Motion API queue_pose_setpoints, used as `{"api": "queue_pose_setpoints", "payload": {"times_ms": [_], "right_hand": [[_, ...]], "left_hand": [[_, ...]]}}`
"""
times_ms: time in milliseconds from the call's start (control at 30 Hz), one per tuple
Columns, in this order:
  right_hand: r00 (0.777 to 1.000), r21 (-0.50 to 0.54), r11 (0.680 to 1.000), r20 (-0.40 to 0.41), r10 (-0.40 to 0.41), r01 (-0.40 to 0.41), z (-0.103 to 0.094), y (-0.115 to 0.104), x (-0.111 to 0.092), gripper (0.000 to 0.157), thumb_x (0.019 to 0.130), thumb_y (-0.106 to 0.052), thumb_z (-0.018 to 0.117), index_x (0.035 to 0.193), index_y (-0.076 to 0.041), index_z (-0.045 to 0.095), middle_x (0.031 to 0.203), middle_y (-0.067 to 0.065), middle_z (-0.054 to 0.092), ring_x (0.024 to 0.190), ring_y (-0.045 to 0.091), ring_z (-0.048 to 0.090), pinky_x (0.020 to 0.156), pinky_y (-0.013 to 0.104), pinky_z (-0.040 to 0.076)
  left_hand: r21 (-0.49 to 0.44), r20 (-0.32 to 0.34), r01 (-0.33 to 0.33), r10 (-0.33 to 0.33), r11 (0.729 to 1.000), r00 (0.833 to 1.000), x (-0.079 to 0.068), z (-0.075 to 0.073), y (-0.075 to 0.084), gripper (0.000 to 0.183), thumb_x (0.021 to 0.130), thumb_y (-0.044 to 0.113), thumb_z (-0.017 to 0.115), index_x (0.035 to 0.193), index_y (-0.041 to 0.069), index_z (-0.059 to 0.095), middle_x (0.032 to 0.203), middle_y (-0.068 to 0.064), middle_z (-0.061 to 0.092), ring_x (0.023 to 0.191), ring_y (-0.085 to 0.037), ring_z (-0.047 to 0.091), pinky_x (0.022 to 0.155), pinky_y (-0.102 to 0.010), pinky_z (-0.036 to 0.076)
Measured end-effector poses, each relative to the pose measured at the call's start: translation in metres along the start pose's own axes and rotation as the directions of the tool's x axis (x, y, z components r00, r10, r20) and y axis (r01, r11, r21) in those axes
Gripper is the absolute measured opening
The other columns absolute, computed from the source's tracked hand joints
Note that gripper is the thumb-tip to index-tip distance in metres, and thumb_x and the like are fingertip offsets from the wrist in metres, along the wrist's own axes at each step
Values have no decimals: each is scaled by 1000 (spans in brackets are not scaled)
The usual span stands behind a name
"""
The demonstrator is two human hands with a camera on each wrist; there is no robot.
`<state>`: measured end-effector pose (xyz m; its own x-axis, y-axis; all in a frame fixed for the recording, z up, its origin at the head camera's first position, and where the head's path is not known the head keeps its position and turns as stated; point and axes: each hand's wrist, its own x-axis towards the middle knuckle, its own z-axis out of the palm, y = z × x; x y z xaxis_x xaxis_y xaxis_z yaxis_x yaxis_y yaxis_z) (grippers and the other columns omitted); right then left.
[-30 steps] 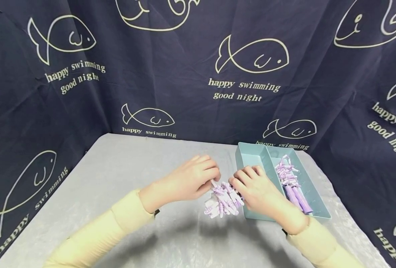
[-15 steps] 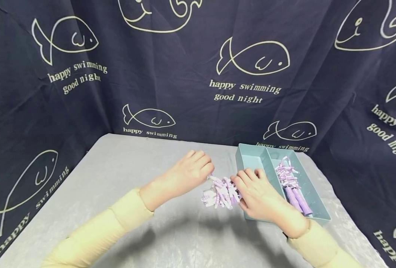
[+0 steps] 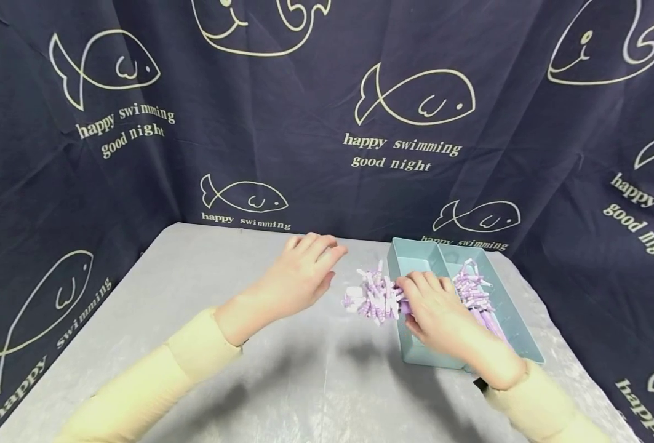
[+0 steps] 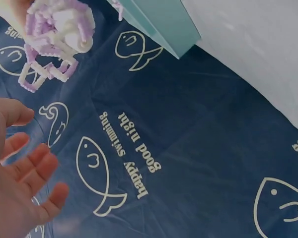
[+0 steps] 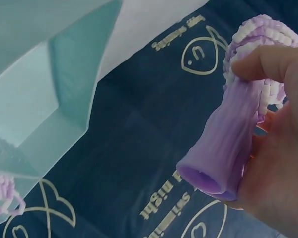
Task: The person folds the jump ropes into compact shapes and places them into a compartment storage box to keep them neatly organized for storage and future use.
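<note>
A bundled jump rope with white and purple beads [image 3: 379, 298] hangs above the table beside the blue-green box. My right hand [image 3: 437, 314] grips it by its purple handles [image 5: 223, 134], thumb pressed across their upper part near the beads. The handles' flared ends show in the right wrist view. My left hand [image 3: 299, 274] is held apart from the rope, to its left, with fingers loosely bent and nothing in them. In the left wrist view the left fingers [image 4: 37, 168] are spread below the beaded bundle [image 4: 57, 34].
The box [image 3: 395, 264] has two compartments and stands at the table's right. In its right compartment lies another purple-and-white jump rope [image 3: 473, 289], partly hidden by my right hand. A grey cloth covers the table [image 3: 221, 277]; dark printed curtains [image 3: 304, 123] stand around it.
My left hand has let go of the rope's beaded end and moved away to the left and back. The right hand has carried the jump rope rightward, over the box's near left side.
</note>
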<state>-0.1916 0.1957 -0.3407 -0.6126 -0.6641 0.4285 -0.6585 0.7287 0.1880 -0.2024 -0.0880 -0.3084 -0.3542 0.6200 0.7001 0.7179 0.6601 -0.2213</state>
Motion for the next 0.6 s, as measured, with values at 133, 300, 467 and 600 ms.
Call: {"api": "queue_pose_setpoints", "payload": {"times_ms": [133,300,467,600], "right_hand": [[997,14,997,-31,77,-76,-4,14,-2,51,67,-8,67,113,-2,49,103,12,49,92,32,46,72,46,34],[978,44,980,-68,195,-193,-8,29,-6,49,71,-9,66,114,2,47,100,17,49,92,37,46,68,49,33],[942,98,946,-101,319,-310,-4,39,-9,46,74,-10,64,114,6,48,101,23,49,93,41,45,65,51,34],[905,143,913,-145,400,-381,5,43,-10,47,74,-10,65,114,9,48,100,26,49,92,44,45,65,55,35]], "left_hand": [[86,-22,41,-39,995,999,-8,-1,-7,37,78,12,64,114,9,56,111,-11,56,100,-27,51,79,-41,39],[185,-44,71,-64,980,997,-22,3,-16,36,77,12,61,113,7,56,112,-14,56,102,-31,50,81,-43,39],[217,-64,113,-102,970,993,-34,10,-23,36,76,9,59,112,4,58,113,-17,56,106,-35,51,84,-46,39],[209,-83,152,-138,966,987,-43,17,-26,35,75,8,59,110,3,57,111,-17,55,104,-34,51,83,-46,39]]}}
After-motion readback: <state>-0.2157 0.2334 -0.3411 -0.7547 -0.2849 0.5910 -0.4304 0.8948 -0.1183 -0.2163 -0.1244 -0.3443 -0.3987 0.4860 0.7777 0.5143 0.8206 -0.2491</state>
